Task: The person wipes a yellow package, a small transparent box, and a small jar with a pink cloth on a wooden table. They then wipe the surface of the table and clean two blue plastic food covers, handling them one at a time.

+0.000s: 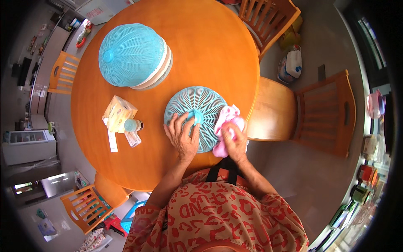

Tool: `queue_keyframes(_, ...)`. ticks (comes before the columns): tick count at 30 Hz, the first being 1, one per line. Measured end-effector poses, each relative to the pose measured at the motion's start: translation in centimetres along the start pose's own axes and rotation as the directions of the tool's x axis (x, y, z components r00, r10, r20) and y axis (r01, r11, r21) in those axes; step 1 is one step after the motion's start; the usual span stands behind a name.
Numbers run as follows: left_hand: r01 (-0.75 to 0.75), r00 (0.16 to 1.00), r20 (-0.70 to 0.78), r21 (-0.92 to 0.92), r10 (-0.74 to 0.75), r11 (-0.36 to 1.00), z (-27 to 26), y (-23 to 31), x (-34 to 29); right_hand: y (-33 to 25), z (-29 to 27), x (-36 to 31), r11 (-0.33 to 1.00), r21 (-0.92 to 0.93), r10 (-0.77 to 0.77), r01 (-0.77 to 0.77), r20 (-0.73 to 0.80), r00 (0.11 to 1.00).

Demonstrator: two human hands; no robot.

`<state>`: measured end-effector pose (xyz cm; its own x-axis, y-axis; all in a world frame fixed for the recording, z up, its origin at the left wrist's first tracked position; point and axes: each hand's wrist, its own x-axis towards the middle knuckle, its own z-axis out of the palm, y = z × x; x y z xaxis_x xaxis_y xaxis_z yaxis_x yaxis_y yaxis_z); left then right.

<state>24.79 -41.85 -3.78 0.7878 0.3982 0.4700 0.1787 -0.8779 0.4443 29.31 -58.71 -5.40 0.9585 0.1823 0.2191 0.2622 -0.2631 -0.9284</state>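
A light-blue openwork plastic food cover (205,95) rests on the round wooden table (201,50) near its front edge. The fingers of my left hand (183,138) are closed around the round knob (196,116) at its middle. In my right hand (236,143) is a bunched pink and white cloth (228,114), pressed against the right side of the cover. Part of the cover's rim is hidden behind the cloth and that hand.
A larger blue mesh cover (134,46) sits on pale round containers at the far left. Left of my hands are a tissue pack (120,110), a small jar (132,125) and paper slips. Wooden chairs (323,113) surround the table; a white jug (292,64) stands on the floor.
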Motion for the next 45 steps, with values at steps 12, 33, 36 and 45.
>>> queue_keyframes(12, -0.034, 0.999, 0.004, -0.057, 0.034, 0.998, 0.5, -0.9, 0.1, 0.0, 0.8, 9.2, 0.957, -0.205, -0.174, 0.205, 0.159, 0.972)
queue_keyframes(33, 0.088, 0.974, 0.19, 0.173, -0.121, 0.981, -2.2, -2.4, 0.8, -3.5, 2.9, 8.2, 0.705, -0.069, -0.559, 0.706, 0.559, 0.612)
queue_keyframes(36, 0.099, 0.98, 0.16, 0.13, -0.119, 0.987, -2.3, -2.5, 0.9, -2.1, 4.6, 11.1, 0.798, -0.026, -0.505, 0.602, 0.517, 0.691)
queue_keyframes(45, 0.094, 0.99, 0.098, 0.071, -0.1, 0.993, -2.1, -2.4, 1.0, 3.9, 10.1, 18.3, 0.874, 0.265, 0.072, -0.408, 0.76, 0.646)
